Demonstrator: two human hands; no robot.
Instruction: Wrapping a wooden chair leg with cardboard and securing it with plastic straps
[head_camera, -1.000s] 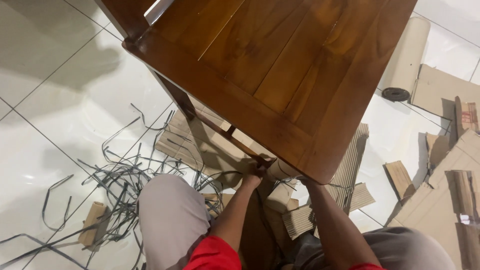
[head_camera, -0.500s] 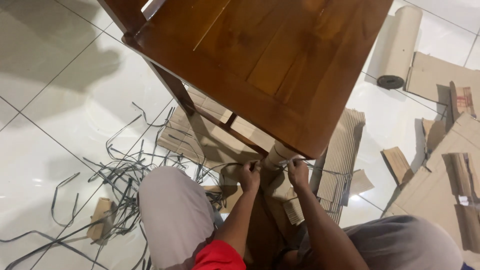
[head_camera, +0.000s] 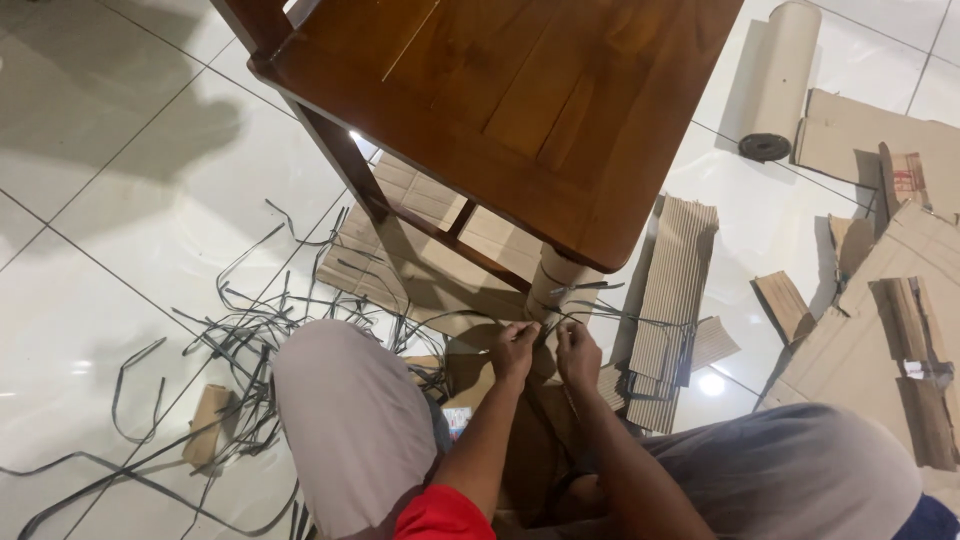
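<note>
under the near corner of the wooden chair (head_camera: 520, 90), both hands meet at the cardboard-wrapped leg (head_camera: 552, 285) — the left hand (head_camera: 515, 350) and the right hand (head_camera: 578, 352) sit just beside each other, each pinched shut on a dark plastic strap (head_camera: 575, 292) that loops around the wrapping. corrugated cardboard pieces (head_camera: 670, 300) lie on the white tiled floor (head_camera: 130, 230) beside the leg, and a tangle of cut straps (head_camera: 240, 340) sprawls by the left knee. a brown paper roll (head_camera: 780, 80) lies well apart — at the top right.
</note>
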